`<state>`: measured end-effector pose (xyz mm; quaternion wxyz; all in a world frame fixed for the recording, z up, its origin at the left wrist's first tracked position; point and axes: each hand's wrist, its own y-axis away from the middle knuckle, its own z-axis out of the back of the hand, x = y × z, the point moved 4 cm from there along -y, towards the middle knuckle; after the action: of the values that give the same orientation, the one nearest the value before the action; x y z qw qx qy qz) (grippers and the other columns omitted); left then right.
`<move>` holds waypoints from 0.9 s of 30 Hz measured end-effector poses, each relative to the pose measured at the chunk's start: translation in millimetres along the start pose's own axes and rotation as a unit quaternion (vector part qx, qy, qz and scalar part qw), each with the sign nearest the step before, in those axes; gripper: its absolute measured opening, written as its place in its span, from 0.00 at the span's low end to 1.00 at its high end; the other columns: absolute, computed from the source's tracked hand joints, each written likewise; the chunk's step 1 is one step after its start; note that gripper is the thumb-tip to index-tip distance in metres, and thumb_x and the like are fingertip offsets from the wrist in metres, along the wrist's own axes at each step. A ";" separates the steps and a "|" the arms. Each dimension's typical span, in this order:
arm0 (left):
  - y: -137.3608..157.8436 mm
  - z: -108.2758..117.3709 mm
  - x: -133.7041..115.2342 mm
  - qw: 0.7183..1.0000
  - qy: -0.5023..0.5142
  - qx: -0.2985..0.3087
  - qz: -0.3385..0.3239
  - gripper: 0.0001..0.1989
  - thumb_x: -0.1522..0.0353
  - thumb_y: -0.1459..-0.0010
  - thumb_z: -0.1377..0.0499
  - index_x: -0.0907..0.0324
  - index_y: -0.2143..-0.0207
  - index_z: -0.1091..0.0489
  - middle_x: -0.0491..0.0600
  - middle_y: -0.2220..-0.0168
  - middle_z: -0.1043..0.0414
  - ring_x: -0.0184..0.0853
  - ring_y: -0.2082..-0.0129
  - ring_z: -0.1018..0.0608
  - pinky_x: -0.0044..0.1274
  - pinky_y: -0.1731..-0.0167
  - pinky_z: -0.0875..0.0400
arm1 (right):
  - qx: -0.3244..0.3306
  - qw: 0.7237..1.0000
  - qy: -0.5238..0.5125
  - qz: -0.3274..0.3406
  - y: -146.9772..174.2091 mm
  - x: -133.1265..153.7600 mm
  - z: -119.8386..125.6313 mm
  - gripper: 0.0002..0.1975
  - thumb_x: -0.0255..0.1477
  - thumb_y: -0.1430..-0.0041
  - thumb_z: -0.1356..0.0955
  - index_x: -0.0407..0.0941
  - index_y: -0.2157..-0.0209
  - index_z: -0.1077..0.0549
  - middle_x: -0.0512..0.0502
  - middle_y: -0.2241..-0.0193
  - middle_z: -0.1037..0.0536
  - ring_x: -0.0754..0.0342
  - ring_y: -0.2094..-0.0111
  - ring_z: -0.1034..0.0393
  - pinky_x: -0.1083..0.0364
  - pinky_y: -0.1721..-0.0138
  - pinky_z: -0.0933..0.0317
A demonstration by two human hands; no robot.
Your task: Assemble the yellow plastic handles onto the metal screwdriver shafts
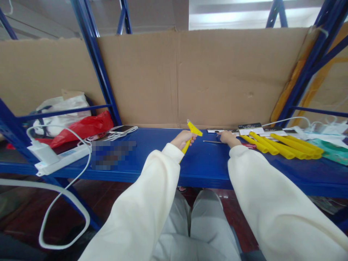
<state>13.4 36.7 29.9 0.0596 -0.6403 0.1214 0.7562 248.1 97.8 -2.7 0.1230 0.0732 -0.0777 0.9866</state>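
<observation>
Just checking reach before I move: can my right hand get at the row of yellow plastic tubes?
Probably yes. The yellow plastic tubes lie just to the right of the right hand, with nothing covering their tops. The slim red object beside them doesn't seem to block the way.

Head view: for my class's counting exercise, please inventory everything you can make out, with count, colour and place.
Yellow T-shaped tool: one, yellow, in the left hand
Yellow tubes: several overlapping, yellow, right
Thin rod: one, pale, left of the right hand
Red item: one, red, beside right sleeve
Packet: one, black-and-white, back right
Teal wrapper: one, teal, far right
Power strip: one, white, left
Red bag: one, red, left
Shelf: one, blue, beneath the items
Cardboard: multiple panels, brown, behind
Pixelated patch: one, contents unclear, left
Hands: two, left, right
Sleeves: two, cream, foreground
</observation>
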 end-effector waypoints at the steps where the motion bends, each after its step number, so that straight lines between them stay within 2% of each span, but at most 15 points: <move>1: -0.3 -0.9 2.0 1.000 -0.003 0.013 0.015 0.15 0.80 0.37 0.47 0.60 0.76 0.39 0.39 0.83 0.42 0.23 0.85 0.41 0.16 0.84 0.48 | 0.000 1.000 0.007 0.004 -0.2 1.1 0.1 0.24 0.24 0.35 0.37 0.52 0.40 0.26 0.34 0.36 0.31 0.36 0.33 0.42 0.32 0.37 0.48; 6: -1.7 -4.3 6.9 0.998 -0.016 0.039 0.036 0.13 0.80 0.39 0.44 0.61 0.75 0.37 0.40 0.82 0.39 0.23 0.85 0.40 0.16 0.83 0.46 | 0.002 1.000 0.015 0.019 0.5 4.6 0.6 0.23 0.21 0.36 0.37 0.50 0.44 0.22 0.35 0.40 0.26 0.39 0.37 0.35 0.39 0.38 0.41; 9: -1.5 -5.6 8.4 0.998 -0.015 0.042 0.037 0.11 0.80 0.40 0.42 0.61 0.74 0.35 0.39 0.83 0.40 0.23 0.85 0.39 0.16 0.83 0.45 | -0.006 1.000 -0.001 0.014 0.3 3.3 1.4 0.25 0.18 0.38 0.36 0.47 0.43 0.23 0.33 0.42 0.25 0.40 0.39 0.31 0.43 0.40 0.37; 15: -2.4 -6.3 10.8 0.997 -0.008 0.056 0.043 0.09 0.80 0.38 0.44 0.62 0.71 0.33 0.39 0.84 0.41 0.23 0.86 0.41 0.15 0.85 0.47 | -0.023 0.999 -0.018 0.029 -9.0 -3.3 -1.1 0.28 0.15 0.42 0.35 0.43 0.41 0.25 0.32 0.42 0.24 0.42 0.40 0.30 0.47 0.40 0.37; 19: -4.5 -5.7 12.1 0.997 -0.002 0.064 0.038 0.09 0.79 0.39 0.42 0.62 0.72 0.34 0.39 0.83 0.41 0.23 0.85 0.40 0.15 0.84 0.46 | -0.027 0.999 -0.017 0.032 -13.4 -7.8 -2.9 0.25 0.15 0.45 0.33 0.43 0.48 0.20 0.35 0.47 0.20 0.44 0.43 0.27 0.51 0.41 0.36; 27: -1.9 -5.4 11.8 0.998 -0.004 0.057 0.036 0.10 0.80 0.39 0.43 0.62 0.72 0.34 0.39 0.83 0.41 0.23 0.85 0.40 0.15 0.84 0.46 | -0.036 0.999 0.013 0.021 -9.6 -6.9 0.3 0.16 0.18 0.40 0.34 0.39 0.55 0.17 0.32 0.55 0.17 0.43 0.48 0.24 0.55 0.47 0.33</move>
<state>17.0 36.4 17.3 0.0693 -0.6277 0.1871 0.7525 257.2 105.4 -2.3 0.1059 0.0547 -0.1130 0.9864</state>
